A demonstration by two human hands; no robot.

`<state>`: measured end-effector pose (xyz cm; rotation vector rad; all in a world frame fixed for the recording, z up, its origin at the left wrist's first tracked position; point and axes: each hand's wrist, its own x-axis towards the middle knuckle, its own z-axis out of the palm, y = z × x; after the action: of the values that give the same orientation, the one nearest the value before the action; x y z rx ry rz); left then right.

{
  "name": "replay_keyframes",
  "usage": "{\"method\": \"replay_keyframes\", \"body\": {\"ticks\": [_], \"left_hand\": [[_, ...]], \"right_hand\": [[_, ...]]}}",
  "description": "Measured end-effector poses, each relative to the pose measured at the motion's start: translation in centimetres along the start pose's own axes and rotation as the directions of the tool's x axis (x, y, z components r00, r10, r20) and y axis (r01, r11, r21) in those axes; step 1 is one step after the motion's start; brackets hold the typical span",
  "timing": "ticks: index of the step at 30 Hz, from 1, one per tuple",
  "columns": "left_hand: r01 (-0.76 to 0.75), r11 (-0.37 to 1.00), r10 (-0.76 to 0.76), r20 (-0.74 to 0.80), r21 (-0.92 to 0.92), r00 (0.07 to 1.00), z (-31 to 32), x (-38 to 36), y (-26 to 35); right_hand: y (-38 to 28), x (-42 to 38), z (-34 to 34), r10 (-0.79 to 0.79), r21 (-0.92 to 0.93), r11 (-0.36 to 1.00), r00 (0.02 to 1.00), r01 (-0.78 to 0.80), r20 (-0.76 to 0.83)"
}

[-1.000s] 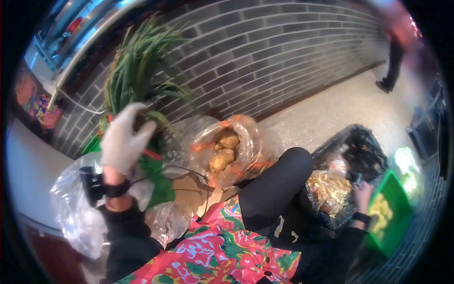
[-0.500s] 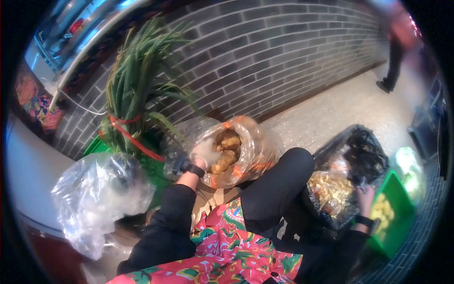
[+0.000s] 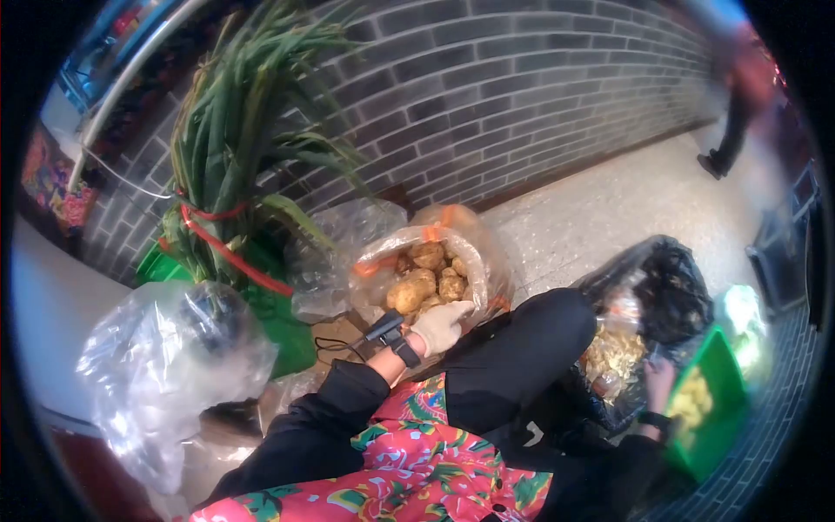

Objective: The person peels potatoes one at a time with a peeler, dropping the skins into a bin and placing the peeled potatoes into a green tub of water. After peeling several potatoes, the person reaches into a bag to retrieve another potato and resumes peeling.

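Note:
My left hand (image 3: pixel 442 329), in a pale glove, is at the near rim of a clear plastic bag (image 3: pixel 491 270) with orange markings. Its fingers appear closed on the rim, though they partly hide the grip. Several brown, unpeeled potatoes (image 3: pixel 410 291) lie in the bag's mouth. On the right, my right hand (image 3: pixel 658 378) is closed beside a black plastic bag (image 3: pixel 670 278) of peelings (image 3: pixel 613 352). Whatever it holds is too small to make out. Next to that hand, a green crate (image 3: pixel 726 396) contains pale yellow, peeled pieces (image 3: pixel 692 398).
Tall green onions (image 3: pixel 230 148), tied with red cord, stand in a green crate (image 3: pixel 291 344) by the brick wall (image 3: pixel 539 96). A clear bag (image 3: pixel 165 365) is at left. Another person (image 3: pixel 739 113) stands far right, near a pale green vegetable bundle (image 3: pixel 742 317).
My left hand has come out of the potato bag's mouth and moved right and nearer to me, onto its rim. More potatoes show. My right hand has shifted slightly toward me.

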<state>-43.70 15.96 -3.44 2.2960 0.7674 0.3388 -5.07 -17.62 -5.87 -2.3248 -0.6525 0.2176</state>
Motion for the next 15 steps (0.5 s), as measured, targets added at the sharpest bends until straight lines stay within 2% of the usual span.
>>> {"method": "replay_keyframes", "body": {"ticks": [1, 2, 3, 5, 7, 8, 9, 11, 12, 13, 14, 15], "left_hand": [[-0.023, 0.998, 0.026, 0.051, -0.06, 0.998, -0.9, 0.5, -0.3], [0.038, 0.995, -0.026, 0.132, -0.092, 0.991, -1.9, 1.4, -0.8], [0.098, 0.982, -0.079, 0.118, -0.162, 0.99, -2.9, 2.0, -1.2], [0.049, 0.997, -0.036, -0.18, 0.066, 0.983, -2.7, 4.0, -3.8], [0.194, 0.932, -0.134, -0.207, 0.307, 0.969, -3.0, 5.1, -5.2], [0.176, 0.907, -0.141, -0.119, 0.384, 0.983, -3.8, 5.5, -5.0], [0.167, 0.908, -0.133, -0.115, 0.384, 0.984, -4.0, 5.7, -4.6], [0.137, 0.869, -0.267, 0.217, 0.476, 0.939, -4.6, 5.2, -2.9], [0.056, 0.853, -0.231, 0.277, 0.52, 0.933, -4.4, 4.6, -2.3], [0.093, 0.813, -0.317, 0.304, 0.574, 0.898, -3.0, 4.3, -2.7], [0.141, 0.767, -0.412, 0.312, 0.626, 0.856, -3.3, 4.2, -0.1], [0.169, 0.807, -0.398, 0.311, 0.566, 0.863, -1.6, 3.7, -1.7]], "right_hand": [[-0.2, 0.1, 0.3, -0.028, -0.005, 1.0, 1.0, 0.028, -0.012], [-0.3, 0.2, 0.4, -0.028, -0.008, 1.0, 1.0, 0.028, -0.011], [-0.4, 0.4, 0.5, 0.027, -0.032, 0.999, 0.999, -0.026, 0.03], [-0.9, 0.3, 0.2, 0.089, -0.059, 0.995, 0.994, -0.085, 0.061], [-2.4, -0.1, -0.2, 0.066, -0.101, 0.993, 0.998, -0.064, 0.015], [-2.0, 0.0, -0.2, 0.069, -0.102, 0.992, 0.998, -0.068, 0.007], [-1.3, 0.1, 0.0, 0.057, -0.089, 0.994, 0.998, -0.057, 0.003], [-0.7, -0.2, 0.0, 0.059, -0.069, 0.996, 0.998, -0.059, -0.009], [-0.9, -0.1, 0.0, 0.055, -0.064, 0.996, 0.998, -0.055, -0.002], [-1.1, 0.0, 0.0, 0.049, -0.052, 0.997, 0.999, -0.049, -0.002], [-1.4, 0.0, 0.0, 0.056, -0.03, 0.998, 0.998, -0.056, -0.029], [-1.8, 0.0, 0.1, 0.047, -0.053, 0.997, 0.998, -0.049, -0.043]]}}
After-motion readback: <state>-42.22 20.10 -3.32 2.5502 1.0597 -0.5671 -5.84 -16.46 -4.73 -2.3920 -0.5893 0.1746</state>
